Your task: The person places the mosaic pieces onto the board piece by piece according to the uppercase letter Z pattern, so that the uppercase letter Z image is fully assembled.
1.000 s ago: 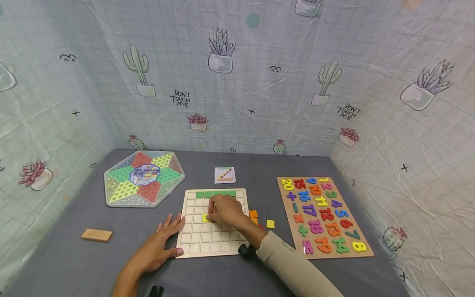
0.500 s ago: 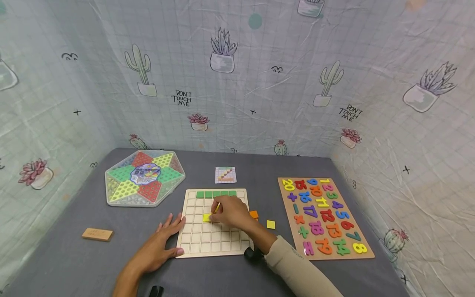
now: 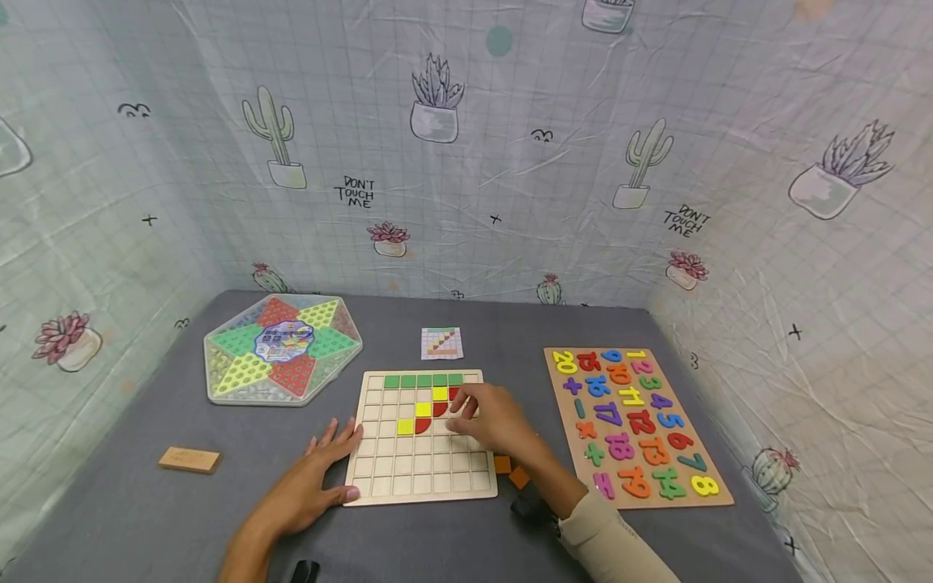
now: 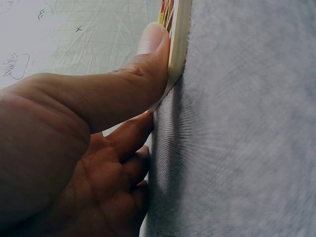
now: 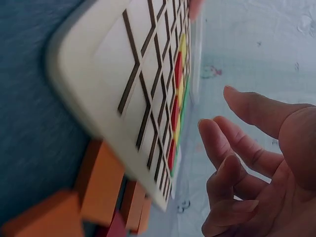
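Left hand [image 3: 315, 476] spread on grid board's [image 3: 442, 464] edge, probably steadying it; right hand [image 3: 496, 419] empty above, thumb and fingers parted.

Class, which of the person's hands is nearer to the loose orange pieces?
Right. The right hand hovers over the right part of the gridded board, close to the orange pieces by the board's right edge; the left hand rests at the opposite edge.
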`<state>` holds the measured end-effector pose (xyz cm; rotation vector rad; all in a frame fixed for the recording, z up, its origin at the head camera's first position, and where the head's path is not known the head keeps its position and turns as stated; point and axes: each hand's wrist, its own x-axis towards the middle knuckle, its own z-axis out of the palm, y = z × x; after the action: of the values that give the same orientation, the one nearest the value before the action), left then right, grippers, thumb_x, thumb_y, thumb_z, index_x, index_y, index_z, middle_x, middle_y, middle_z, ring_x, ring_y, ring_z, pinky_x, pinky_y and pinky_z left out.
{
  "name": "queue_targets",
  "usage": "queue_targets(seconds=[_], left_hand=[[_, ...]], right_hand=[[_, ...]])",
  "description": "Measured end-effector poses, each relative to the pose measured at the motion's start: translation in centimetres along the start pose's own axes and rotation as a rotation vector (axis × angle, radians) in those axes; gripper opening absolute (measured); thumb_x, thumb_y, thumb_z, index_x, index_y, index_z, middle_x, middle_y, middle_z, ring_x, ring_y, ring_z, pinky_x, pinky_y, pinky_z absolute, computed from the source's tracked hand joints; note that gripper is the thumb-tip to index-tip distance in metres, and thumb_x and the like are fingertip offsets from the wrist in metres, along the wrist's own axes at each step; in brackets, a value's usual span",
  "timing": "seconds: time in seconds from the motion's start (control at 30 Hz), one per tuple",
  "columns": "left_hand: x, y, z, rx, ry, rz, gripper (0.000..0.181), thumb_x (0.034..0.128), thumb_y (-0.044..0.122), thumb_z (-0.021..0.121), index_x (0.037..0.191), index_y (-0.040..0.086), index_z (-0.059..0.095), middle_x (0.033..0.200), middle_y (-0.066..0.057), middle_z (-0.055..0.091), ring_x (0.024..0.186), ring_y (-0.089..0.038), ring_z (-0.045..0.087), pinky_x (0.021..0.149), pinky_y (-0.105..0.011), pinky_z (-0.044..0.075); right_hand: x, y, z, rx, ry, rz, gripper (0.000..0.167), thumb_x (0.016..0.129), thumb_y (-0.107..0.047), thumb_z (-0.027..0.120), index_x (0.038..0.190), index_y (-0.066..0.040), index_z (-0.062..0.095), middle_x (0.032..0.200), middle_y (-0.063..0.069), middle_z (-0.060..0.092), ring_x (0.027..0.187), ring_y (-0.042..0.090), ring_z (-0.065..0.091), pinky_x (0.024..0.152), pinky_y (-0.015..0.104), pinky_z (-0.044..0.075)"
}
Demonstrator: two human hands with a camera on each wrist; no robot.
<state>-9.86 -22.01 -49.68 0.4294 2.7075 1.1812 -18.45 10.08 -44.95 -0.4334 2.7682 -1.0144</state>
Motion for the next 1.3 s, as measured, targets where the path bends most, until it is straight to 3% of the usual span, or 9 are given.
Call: queue_targets(seconds=[0.1, 0.23, 0.3, 0.37, 0.5, 0.6, 0.97, 1.3], left_hand=[[0.0, 0.0, 0.0, 0.003, 0.001, 0.0, 0.094, 0.0834, 0.025, 0.087, 0.164, 0.008, 0.041, 0.174, -0.016, 0.028, 0.164, -0.048, 0.011, 0.135, -0.056, 0.003], [-0.1, 0.0, 0.1, -0.005, 0.014, 0.014, 0.093, 0.0839, 0.025, 0.086, 0.164, 0.008, 0.041, 0.174, -0.016, 0.028, 0.164, -0.049, 0.011, 0.135, -0.027, -0.006], [-0.1, 0.0, 0.1, -0.01, 0.016, 0.019, 0.093, 0.0839, 0.025, 0.086, 0.164, 0.008, 0.042, 0.174, -0.016, 0.029, 0.163, -0.049, 0.012, 0.134, -0.022, -0.008], [-0.1, 0.1, 0.1, -0.011, 0.015, 0.019, 0.093, 0.0838, 0.025, 0.086, 0.164, 0.007, 0.042, 0.174, -0.016, 0.029, 0.163, -0.05, 0.011, 0.135, -0.027, -0.006], [0.0, 0.2, 0.0, 0.003, 0.003, 0.008, 0.094, 0.0835, 0.025, 0.087, 0.164, 0.008, 0.041, 0.174, -0.017, 0.029, 0.164, -0.049, 0.011, 0.134, -0.057, 0.004], [0.0, 0.2, -0.1, 0.009, -0.005, 0.004, 0.094, 0.0832, 0.024, 0.087, 0.164, 0.007, 0.041, 0.174, -0.018, 0.028, 0.163, -0.05, 0.011, 0.128, -0.071, 0.009], [0.0, 0.2, -0.1, 0.009, 0.001, 0.006, 0.094, 0.0827, 0.023, 0.087, 0.164, 0.007, 0.042, 0.173, -0.018, 0.029, 0.163, -0.05, 0.011, 0.128, -0.073, 0.009], [-0.1, 0.3, -0.1, 0.018, 0.008, 0.012, 0.095, 0.0822, 0.024, 0.088, 0.163, 0.007, 0.042, 0.173, -0.018, 0.03, 0.163, -0.051, 0.012, 0.127, -0.072, 0.01]], right_hand=[[-0.7, 0.9, -0.6, 0.03, 0.02, 0.007, 0.018, 0.09, -0.028, 0.087, 0.097, -0.019, 0.074, 0.08, -0.003, 0.064, 0.071, 0.017, 0.057, 0.055, 0.029, 0.046], [-1.6, 2.0, -1.3, 0.089, 0.034, 0.031, 0.017, 0.09, -0.024, 0.087, 0.099, -0.017, 0.074, 0.081, 0.0, 0.064, 0.066, 0.018, 0.056, 0.052, 0.028, 0.048], [-1.9, 2.5, -1.7, 0.118, 0.037, 0.048, 0.017, 0.09, -0.022, 0.087, 0.1, -0.015, 0.074, 0.083, 0.001, 0.064, 0.068, 0.018, 0.057, 0.052, 0.027, 0.049], [-2.2, 3.0, -2.0, 0.143, 0.038, 0.057, 0.017, 0.091, -0.019, 0.086, 0.102, -0.013, 0.075, 0.085, 0.002, 0.064, 0.071, 0.018, 0.057, 0.054, 0.027, 0.049], [-2.9, 4.1, -2.8, 0.136, 0.046, 0.084, 0.018, 0.091, -0.019, 0.086, 0.105, -0.014, 0.076, 0.088, 0.002, 0.064, 0.074, 0.018, 0.058, 0.055, 0.028, 0.051], [-3.2, 4.8, -3.2, 0.103, 0.053, 0.101, 0.019, 0.09, -0.019, 0.087, 0.106, -0.015, 0.077, 0.088, 0.0, 0.066, 0.072, 0.018, 0.059, 0.055, 0.029, 0.053], [-3.6, 6.8, -2.9, -0.002, -0.003, 0.117, 0.026, 0.08, -0.018, 0.095, 0.096, -0.018, 0.075, 0.084, -0.003, 0.068, 0.077, 0.013, 0.059, 0.067, 0.028, 0.048], [-4.0, 6.8, -2.7, -0.026, 0.004, 0.129, 0.022, 0.079, -0.016, 0.096, 0.082, -0.016, 0.074, 0.072, -0.004, 0.066, 0.067, 0.013, 0.058, 0.058, 0.025, 0.045]])
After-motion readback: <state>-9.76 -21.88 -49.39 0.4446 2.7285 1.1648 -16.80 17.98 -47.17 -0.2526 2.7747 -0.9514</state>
